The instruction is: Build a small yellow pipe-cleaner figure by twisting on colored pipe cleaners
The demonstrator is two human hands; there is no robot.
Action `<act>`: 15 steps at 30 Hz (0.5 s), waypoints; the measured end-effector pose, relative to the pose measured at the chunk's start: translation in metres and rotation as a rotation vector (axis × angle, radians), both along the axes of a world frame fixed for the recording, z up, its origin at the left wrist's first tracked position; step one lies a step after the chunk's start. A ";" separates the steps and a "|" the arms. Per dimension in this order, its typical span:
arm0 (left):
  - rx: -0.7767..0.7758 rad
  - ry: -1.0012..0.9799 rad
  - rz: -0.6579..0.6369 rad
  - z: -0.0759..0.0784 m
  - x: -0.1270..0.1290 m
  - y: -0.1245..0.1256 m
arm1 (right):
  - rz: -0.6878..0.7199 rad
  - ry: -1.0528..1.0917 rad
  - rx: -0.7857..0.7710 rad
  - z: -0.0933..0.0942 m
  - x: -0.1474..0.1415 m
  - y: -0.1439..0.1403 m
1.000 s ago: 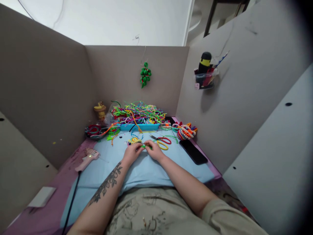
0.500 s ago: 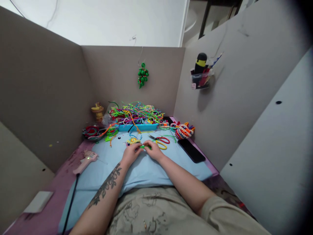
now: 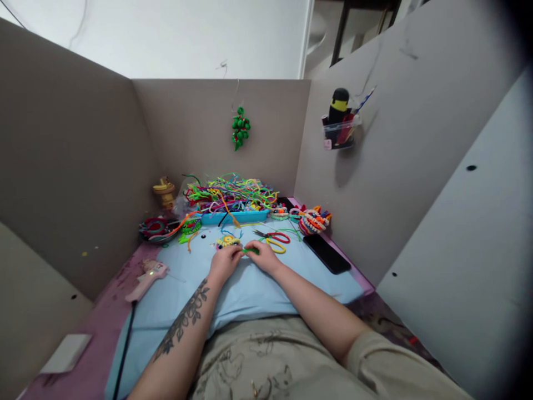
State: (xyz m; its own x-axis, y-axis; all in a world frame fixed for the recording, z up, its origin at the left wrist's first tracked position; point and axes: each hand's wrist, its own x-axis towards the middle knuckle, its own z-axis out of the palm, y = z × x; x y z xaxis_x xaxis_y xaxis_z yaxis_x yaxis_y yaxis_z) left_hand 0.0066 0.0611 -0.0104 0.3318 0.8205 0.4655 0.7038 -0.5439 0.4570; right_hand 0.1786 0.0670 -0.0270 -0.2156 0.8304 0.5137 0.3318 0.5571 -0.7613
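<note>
Green pipe cleaner piece (image 3: 250, 251) sits pinched between my two hands, low over the light blue cloth (image 3: 250, 289) on the worktop. Left hand (image 3: 225, 260) curled, fingertips closed on its left end; right hand (image 3: 264, 256) curled, fingertips closed on the right end. Looks mid-bend to me: the piece is short and partly hidden by fingers, final shape can't be told. Just beyond the left hand lies a small yellow-and-teal coiled figure (image 3: 227, 241), seemingly finished or nearly so. Scissors with red and yellow handles (image 3: 272, 240) just past the right hand. Farther back, blue tray (image 3: 234, 216) heaped with loose pipe cleaners (image 3: 230, 193), so plenty of stock unused. Coiled figures (image 3: 313, 220) at right, black phone (image 3: 326, 254) beside them, pink glue gun (image 3: 146, 276) at left.
</note>
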 end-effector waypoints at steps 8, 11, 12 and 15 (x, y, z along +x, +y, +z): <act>-0.043 0.038 -0.011 0.003 0.001 -0.002 | -0.023 -0.046 0.029 -0.002 0.000 0.001; -0.031 0.008 -0.012 0.002 0.001 -0.001 | -0.057 -0.116 0.084 -0.002 0.000 0.002; -0.028 0.002 -0.010 0.002 0.001 -0.001 | -0.067 -0.145 0.106 -0.002 0.000 0.002; -0.033 0.011 0.006 0.002 0.001 -0.001 | -0.084 -0.200 0.159 -0.002 0.000 0.002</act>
State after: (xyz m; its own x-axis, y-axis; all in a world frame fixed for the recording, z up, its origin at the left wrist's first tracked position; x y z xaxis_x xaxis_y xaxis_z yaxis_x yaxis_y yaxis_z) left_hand 0.0073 0.0603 -0.0089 0.3315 0.8374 0.4346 0.7120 -0.5243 0.4671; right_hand 0.1785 0.0689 -0.0291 -0.2593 0.7619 0.5936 0.5171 0.6286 -0.5809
